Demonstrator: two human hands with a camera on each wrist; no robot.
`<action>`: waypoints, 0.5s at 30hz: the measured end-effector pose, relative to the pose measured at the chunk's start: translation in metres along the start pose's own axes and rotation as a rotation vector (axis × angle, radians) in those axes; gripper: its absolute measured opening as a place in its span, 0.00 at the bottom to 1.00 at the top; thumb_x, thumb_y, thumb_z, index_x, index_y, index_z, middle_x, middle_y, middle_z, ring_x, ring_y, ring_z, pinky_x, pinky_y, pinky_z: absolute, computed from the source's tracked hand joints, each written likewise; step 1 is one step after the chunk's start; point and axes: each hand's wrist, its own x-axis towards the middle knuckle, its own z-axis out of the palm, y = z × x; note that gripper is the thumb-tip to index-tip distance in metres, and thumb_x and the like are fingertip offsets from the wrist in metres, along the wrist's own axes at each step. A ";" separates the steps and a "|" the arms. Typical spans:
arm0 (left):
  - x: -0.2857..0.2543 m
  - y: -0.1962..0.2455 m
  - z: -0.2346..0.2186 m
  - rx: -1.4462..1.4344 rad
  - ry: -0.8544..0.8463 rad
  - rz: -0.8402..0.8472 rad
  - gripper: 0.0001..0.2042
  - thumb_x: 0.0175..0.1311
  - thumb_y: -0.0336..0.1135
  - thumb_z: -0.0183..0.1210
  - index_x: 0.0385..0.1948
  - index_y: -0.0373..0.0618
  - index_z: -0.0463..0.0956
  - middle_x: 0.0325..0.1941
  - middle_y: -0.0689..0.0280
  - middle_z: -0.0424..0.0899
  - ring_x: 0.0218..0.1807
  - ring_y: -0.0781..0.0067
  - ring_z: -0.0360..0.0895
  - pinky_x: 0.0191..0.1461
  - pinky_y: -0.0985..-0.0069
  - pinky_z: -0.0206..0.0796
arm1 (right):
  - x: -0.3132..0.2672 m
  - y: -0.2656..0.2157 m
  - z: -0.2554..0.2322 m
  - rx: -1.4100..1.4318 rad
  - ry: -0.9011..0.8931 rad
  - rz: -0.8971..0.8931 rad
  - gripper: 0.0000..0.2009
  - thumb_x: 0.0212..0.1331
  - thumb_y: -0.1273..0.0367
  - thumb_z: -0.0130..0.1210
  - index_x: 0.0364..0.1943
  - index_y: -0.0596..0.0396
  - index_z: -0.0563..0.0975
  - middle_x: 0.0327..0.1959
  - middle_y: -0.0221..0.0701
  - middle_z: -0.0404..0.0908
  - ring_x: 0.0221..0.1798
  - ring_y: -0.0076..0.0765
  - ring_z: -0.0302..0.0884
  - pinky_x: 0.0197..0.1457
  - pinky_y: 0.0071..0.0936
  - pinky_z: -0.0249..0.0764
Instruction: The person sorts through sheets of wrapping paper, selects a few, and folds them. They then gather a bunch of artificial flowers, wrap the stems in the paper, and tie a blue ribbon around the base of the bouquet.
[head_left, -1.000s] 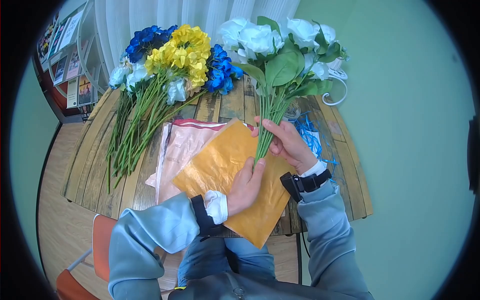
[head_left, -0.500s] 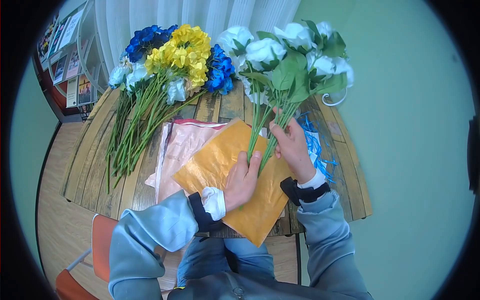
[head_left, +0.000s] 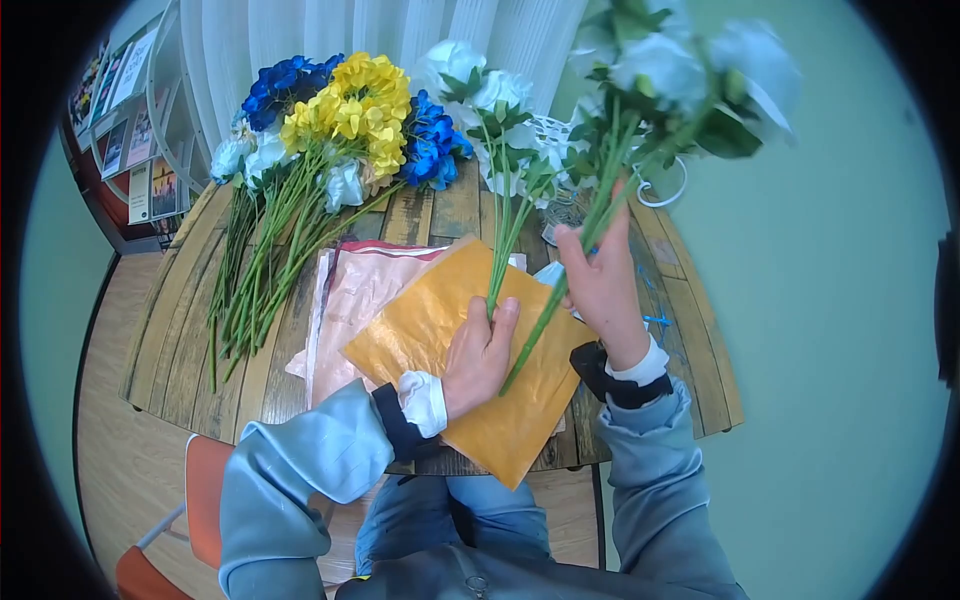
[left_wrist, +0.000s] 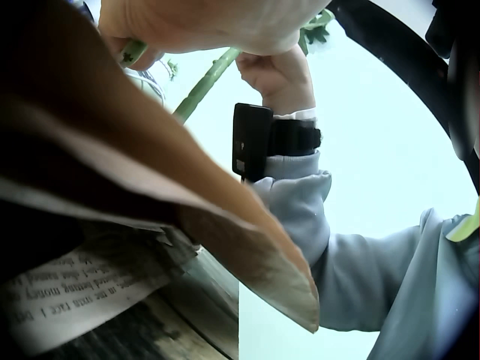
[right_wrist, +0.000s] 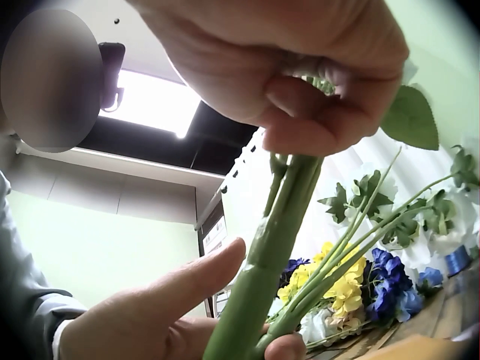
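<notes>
My left hand (head_left: 476, 358) grips the green stems of a smaller bunch of white flowers (head_left: 500, 92), low over the orange wrapping paper (head_left: 410, 325). My right hand (head_left: 606, 300) pinches a separate bunch of white roses (head_left: 655, 72) by its stems. Those roses stand higher and lean to the right, their heads blurred. In the right wrist view, the thick green stems (right_wrist: 264, 259) pass down from the right fingers in front of the left hand (right_wrist: 154, 311). In the left wrist view, a stem end (left_wrist: 204, 88) slants below the left hand (left_wrist: 214, 26).
On the table's left lie blue hydrangeas (head_left: 433, 150), yellow hydrangeas (head_left: 355, 105) and smaller white flowers. Pink paper (head_left: 335, 280) is under the orange sheet. Blue ribbon (head_left: 656, 321) lies right of the right hand. An orange chair (head_left: 208, 490) stands at the lower left.
The single bunch of white flowers has been split in two. My right hand has moved up and right with the roses; my left hand keeps the rest almost in place.
</notes>
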 end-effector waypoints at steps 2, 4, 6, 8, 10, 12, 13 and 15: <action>-0.003 0.001 0.001 -0.001 0.002 0.053 0.23 0.68 0.53 0.41 0.30 0.36 0.60 0.23 0.47 0.73 0.27 0.46 0.72 0.33 0.57 0.61 | 0.004 -0.005 0.003 0.210 -0.137 0.203 0.39 0.59 0.71 0.52 0.68 0.57 0.38 0.39 0.35 0.75 0.24 0.21 0.73 0.15 0.17 0.68; -0.004 0.003 0.003 0.011 -0.017 0.047 0.22 0.68 0.53 0.42 0.31 0.36 0.60 0.23 0.48 0.72 0.27 0.46 0.72 0.32 0.57 0.61 | 0.005 0.009 0.014 0.238 -0.152 0.191 0.40 0.58 0.72 0.53 0.68 0.55 0.38 0.40 0.36 0.75 0.24 0.22 0.73 0.15 0.17 0.69; -0.006 0.004 0.003 0.023 -0.034 0.040 0.22 0.67 0.52 0.43 0.31 0.37 0.60 0.22 0.48 0.72 0.26 0.47 0.72 0.31 0.58 0.60 | 0.006 0.014 0.017 0.265 -0.213 0.209 0.44 0.55 0.74 0.56 0.68 0.51 0.37 0.43 0.39 0.75 0.25 0.21 0.75 0.16 0.17 0.70; -0.008 0.005 0.001 0.027 -0.066 0.014 0.20 0.69 0.50 0.43 0.31 0.38 0.60 0.19 0.56 0.65 0.22 0.66 0.63 0.28 0.66 0.56 | 0.004 0.016 0.020 0.303 -0.232 0.220 0.44 0.54 0.75 0.57 0.68 0.52 0.37 0.42 0.39 0.75 0.25 0.21 0.75 0.16 0.17 0.70; -0.008 0.003 -0.001 0.013 -0.063 -0.001 0.20 0.68 0.50 0.44 0.31 0.38 0.59 0.19 0.56 0.64 0.22 0.66 0.63 0.28 0.66 0.56 | 0.002 0.019 0.024 0.340 -0.256 0.234 0.44 0.54 0.75 0.57 0.68 0.52 0.38 0.42 0.39 0.75 0.25 0.21 0.75 0.16 0.16 0.70; -0.007 0.001 0.000 -0.002 -0.062 -0.020 0.20 0.68 0.50 0.45 0.31 0.38 0.59 0.19 0.56 0.64 0.22 0.66 0.63 0.28 0.66 0.55 | 0.001 0.022 0.027 0.380 -0.264 0.228 0.43 0.53 0.77 0.57 0.68 0.52 0.40 0.42 0.39 0.74 0.24 0.21 0.75 0.17 0.16 0.71; -0.007 0.000 0.001 0.015 -0.056 -0.004 0.20 0.68 0.49 0.45 0.31 0.37 0.59 0.19 0.55 0.65 0.22 0.66 0.63 0.28 0.66 0.56 | 0.000 0.023 0.029 0.381 -0.264 0.230 0.43 0.53 0.77 0.57 0.68 0.52 0.40 0.42 0.39 0.74 0.24 0.21 0.75 0.17 0.16 0.71; -0.007 -0.003 0.002 0.032 -0.047 0.012 0.20 0.68 0.49 0.44 0.31 0.37 0.59 0.19 0.55 0.65 0.22 0.65 0.63 0.28 0.66 0.56 | -0.001 0.025 0.033 0.417 -0.222 0.169 0.42 0.53 0.77 0.55 0.68 0.54 0.40 0.41 0.40 0.73 0.22 0.20 0.74 0.15 0.16 0.71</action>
